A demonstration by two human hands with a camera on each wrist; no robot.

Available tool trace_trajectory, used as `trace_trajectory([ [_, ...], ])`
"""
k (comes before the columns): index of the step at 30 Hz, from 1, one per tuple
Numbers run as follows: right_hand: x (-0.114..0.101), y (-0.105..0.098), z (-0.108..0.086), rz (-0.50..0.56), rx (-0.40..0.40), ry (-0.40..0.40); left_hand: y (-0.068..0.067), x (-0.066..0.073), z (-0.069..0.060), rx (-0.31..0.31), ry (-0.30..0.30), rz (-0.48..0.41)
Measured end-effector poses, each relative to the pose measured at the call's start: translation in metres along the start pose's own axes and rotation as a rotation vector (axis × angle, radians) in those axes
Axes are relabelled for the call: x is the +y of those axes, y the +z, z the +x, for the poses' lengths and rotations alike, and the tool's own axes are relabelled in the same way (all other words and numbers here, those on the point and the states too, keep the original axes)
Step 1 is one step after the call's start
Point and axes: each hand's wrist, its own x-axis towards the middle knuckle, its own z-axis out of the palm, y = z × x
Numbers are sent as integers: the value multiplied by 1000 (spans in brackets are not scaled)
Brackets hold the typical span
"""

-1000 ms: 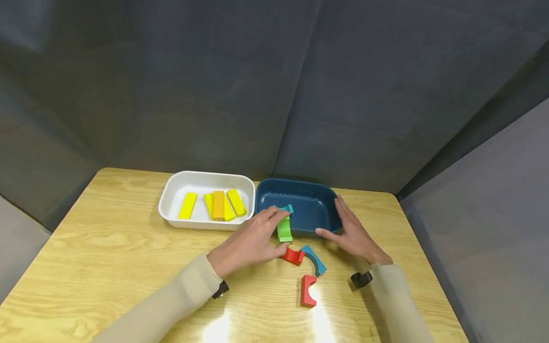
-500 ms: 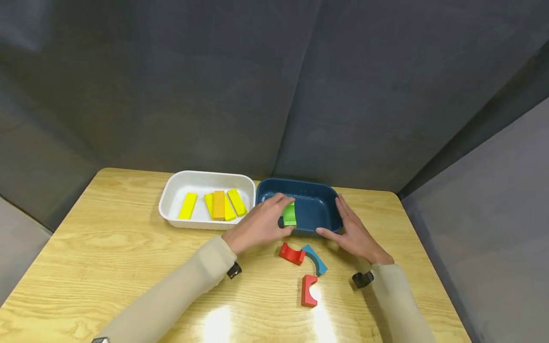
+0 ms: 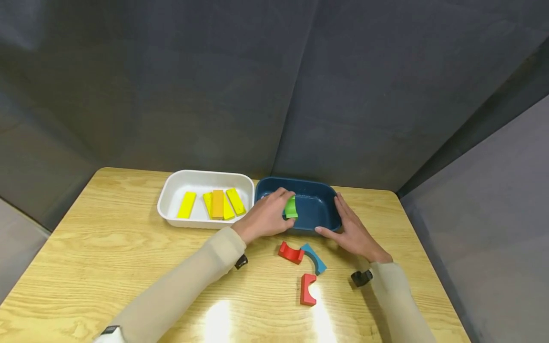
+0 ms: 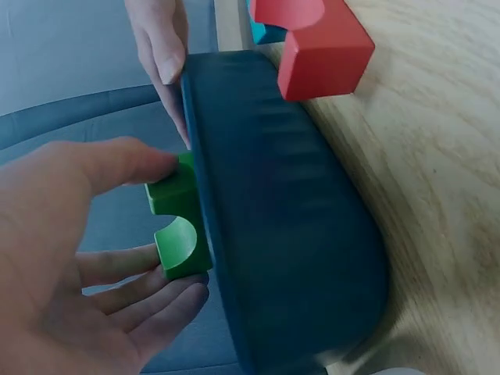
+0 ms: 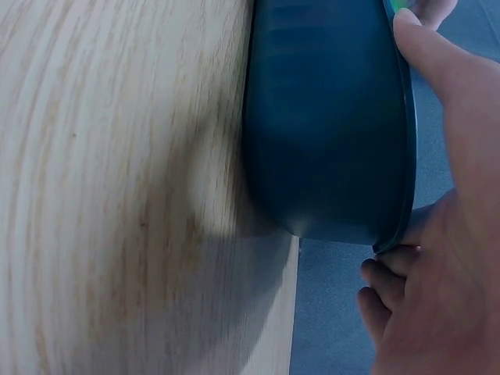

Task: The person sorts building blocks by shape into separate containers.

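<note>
My left hand [image 3: 267,214] pinches a green arch block [image 3: 291,208] over the near left part of a dark blue tray [image 3: 317,202]. Thumb and fingers lie on opposite ends of the block [image 4: 183,226] in the left wrist view. Whether the block touches the tray floor, I cannot tell. At the tray's near right corner rests my right hand [image 3: 353,233], its thumb on the near rim and its fingers along the right end. In front of the tray lie a red arch block [image 3: 291,253], a blue arch block [image 3: 314,259] and another red arch block [image 3: 308,289].
A white tray [image 3: 171,216] stands against the blue tray's left side. It holds several yellow bars [image 3: 187,205] and an orange bar [image 3: 217,205]. All sit on a wooden table [image 3: 107,247] with a dark curtain [image 3: 214,85] behind.
My left hand has carried the green arch block away from me, from the near rim into the blue tray's area. A teal piece visible there earlier is now hidden. My right hand has stayed put.
</note>
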Motion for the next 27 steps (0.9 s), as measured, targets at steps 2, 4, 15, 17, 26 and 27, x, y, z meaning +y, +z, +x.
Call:
trace_trajectory([
  [2, 0, 1, 0, -2, 1, 2, 1, -1, 2, 0, -3, 2],
  [4, 0, 1, 0, -2, -1, 7, 3, -2, 5, 0, -10, 4],
  [15, 1, 3, 0, 1, -9, 21, 12, -7, 13, -25, -49, 30],
  [17, 0, 3, 0, 1, -7, 18, 14, -8, 13, -28, -54, 32],
  [26, -2, 1, -1, 3, -10, 20, 17, -11, 16, -31, -74, 28],
  [27, -2, 0, -2, 3, -10, 19, 17, -11, 16, -32, -75, 29],
])
